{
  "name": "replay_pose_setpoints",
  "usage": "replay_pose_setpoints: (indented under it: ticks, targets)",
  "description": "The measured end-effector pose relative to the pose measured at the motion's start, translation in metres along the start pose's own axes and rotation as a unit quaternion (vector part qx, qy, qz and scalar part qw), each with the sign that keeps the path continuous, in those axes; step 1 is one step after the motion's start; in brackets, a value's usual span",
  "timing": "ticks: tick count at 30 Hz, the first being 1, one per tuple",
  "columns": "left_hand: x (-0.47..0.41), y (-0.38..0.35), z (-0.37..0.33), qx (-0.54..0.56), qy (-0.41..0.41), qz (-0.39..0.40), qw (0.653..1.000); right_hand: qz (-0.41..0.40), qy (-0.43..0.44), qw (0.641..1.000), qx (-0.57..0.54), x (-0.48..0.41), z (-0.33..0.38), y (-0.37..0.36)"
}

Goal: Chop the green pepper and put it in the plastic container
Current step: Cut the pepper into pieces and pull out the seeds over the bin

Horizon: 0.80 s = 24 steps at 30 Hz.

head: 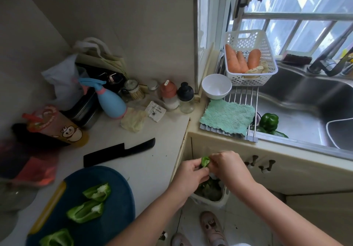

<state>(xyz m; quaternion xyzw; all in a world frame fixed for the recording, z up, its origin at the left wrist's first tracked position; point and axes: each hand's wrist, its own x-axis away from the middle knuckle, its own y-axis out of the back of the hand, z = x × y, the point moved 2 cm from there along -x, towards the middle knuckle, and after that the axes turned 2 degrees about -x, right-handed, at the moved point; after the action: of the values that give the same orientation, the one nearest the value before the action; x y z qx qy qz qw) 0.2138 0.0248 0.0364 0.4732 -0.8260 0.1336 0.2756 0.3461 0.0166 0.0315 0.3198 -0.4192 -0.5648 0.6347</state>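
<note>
Fingers [198,169] of both hands pinch one piece of green pepper above the waste bin.

From my remote seat, I see the left hand [191,172] and right hand [227,165] curled tight around the pepper piece [205,161], fingertips gripping its edges. It is held out past the desk [149,161] and over the bin [208,202] on the floor, I judge so that seeds and pith drop there. Three more cut pieces [86,210] lie inside-up on the blue cutting board [114,217], white pith showing. The black knife [118,151] lies on the desk just beyond the board, leaving both hands free. Whole peppers [269,121] sit in the sink [305,102]. I cannot pick out the plastic container with certainty, and chopping looks not yet begun.
</note>
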Motion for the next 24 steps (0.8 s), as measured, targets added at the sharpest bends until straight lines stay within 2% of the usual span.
replay_pose_setpoints:
  ticks: [14,18,24]
  targets:
    - [-0.004,0.002,0.008,0.051,0.020,-0.040,0.998,-0.023,-0.001,0.997,-0.078,-0.001,0.001,-0.009]
    - [-0.009,0.007,0.014,0.038,0.031,-0.054,0.997,-0.005,-0.014,0.994,-0.108,-0.001,-0.005,-0.011]
    - [-0.017,0.016,0.028,-0.014,0.079,-0.063,0.995,0.025,-0.026,0.999,-0.040,-0.013,-0.025,-0.015]
